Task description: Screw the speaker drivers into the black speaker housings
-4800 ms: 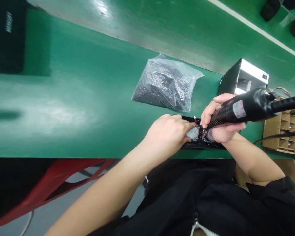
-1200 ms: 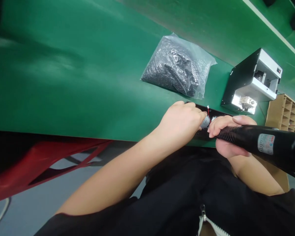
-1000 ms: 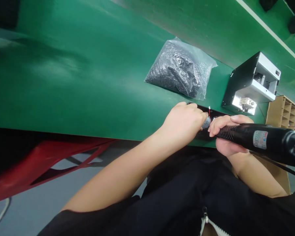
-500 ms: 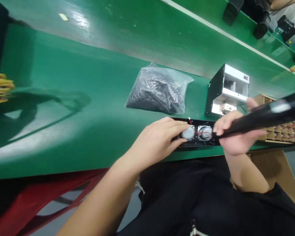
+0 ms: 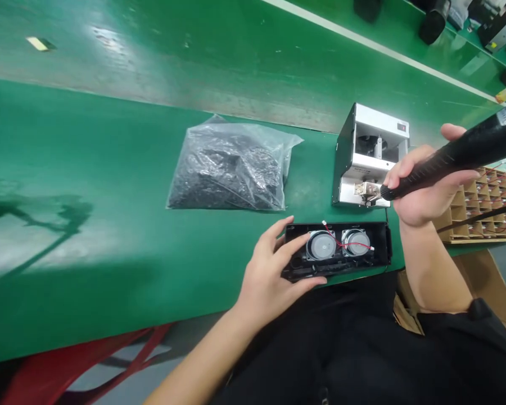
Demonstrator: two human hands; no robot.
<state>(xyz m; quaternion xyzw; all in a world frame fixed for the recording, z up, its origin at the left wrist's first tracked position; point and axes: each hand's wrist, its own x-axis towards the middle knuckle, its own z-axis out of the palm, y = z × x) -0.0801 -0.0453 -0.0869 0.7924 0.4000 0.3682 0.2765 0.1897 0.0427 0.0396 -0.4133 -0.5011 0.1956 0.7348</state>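
My left hand point(image 5: 274, 267) grips the left end of a black speaker housing point(image 5: 379, 244), thumb along its near edge and fingers over the far edge and inside. Two round grey speakers point(image 5: 322, 246) sit in the housing, with red and black wires point(image 5: 341, 244) ending in small white plugs across them. My right hand point(image 5: 425, 191) is wrapped round a black electric screwdriver point(image 5: 442, 163). Its tip is at the front outlet of a silver and black screw feeder point(image 5: 382, 126); whether it touches a screw is too small to tell.
A clear plastic bag of dark small parts point(image 5: 231, 169) lies behind the housing. To the right stands a divided cardboard box point(image 5: 457, 216) with wired parts; an open carton point(image 5: 489, 281) is below the table edge. A red stool point(image 5: 80, 360) stands at the lower left.
My right hand has carried the screwdriver from the speaker housing up to the screw feeder. My left hand has shifted to the housing's left end, its fingers wider apart. The camera view has shifted.
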